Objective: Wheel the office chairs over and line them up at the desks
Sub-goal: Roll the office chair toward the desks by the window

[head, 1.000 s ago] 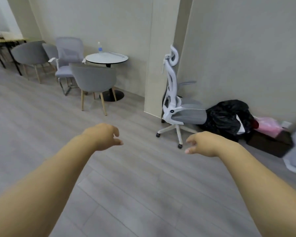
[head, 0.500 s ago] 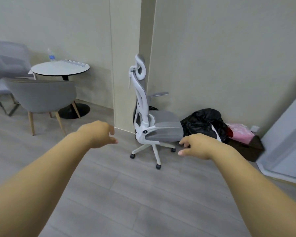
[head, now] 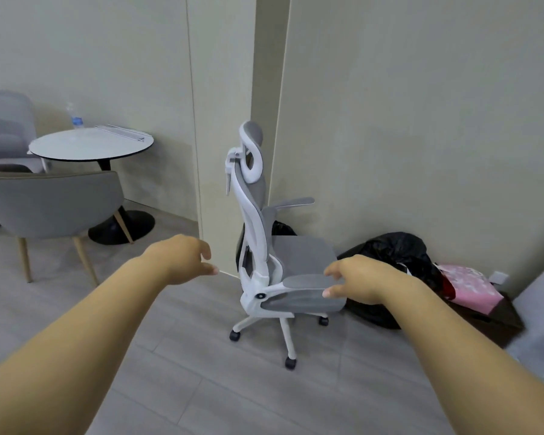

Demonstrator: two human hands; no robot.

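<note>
White-grey office chair (head: 274, 271) upright by wall

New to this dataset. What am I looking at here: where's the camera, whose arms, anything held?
There is no robot. The camera sits on a person's head and looks forward and down, so the two bare arms reaching into the picture are the wearer's own. The wide lens bends the walls a little.

The left hand and the right hand are both stretched out with loosely curled fingers, and neither holds anything.

Ahead stands a white-framed office chair with grey mesh back, headrest and castors, side-on by a wall corner. The right hand is in front of its near armrest; whether it touches, I cannot tell.

Behind the chair, a black plastic bag and a pink bag lie on the grey plank floor. Further left stand a round white table and a grey shell chair with wooden legs.
</note>
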